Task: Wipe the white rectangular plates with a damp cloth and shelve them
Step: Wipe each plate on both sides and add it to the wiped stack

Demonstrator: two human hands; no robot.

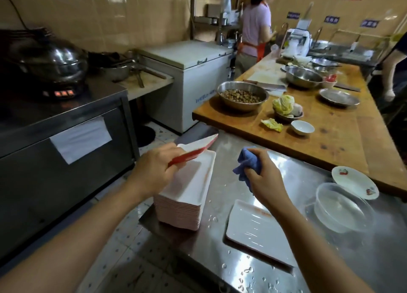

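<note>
Steel counter (286, 182), wet with droplets; its left edge runs just under the stack (182, 204), which sits at the near-left corner with floor (123, 248) open beside it. Bare steel lies between the stack and the single plate (259, 233), and more along the near edge. Far edge meets a wooden table (343, 138). Stack: many white rectangular plates, count not legible, rims pale pink at the sides, top plate shallow with a raised rim. Lifted plate (196, 148): one, white face, red underside, tilted over the far end of the stack, gripped at its near end by the left hand (154, 171), fingers curled under it. Single plate: one, white, flat on the counter, wet, orange print near its far edge, lying below the right wrist. Cloth (247, 167): one, blue, bunched, clutched in the right hand (262, 173) above the counter between the stack and the single plate. Clear tub (343, 207): one, at right. Round dish (354, 181): one, white with red motifs, leaning on the tub rim. On the wooden table: steel bowls, several; small white bowl (302, 127), one; cabbage pieces. Behind at left: white chest freezer (187, 72), one; pot (52, 63) on a dark range. Two other persons stand at the back.
</note>
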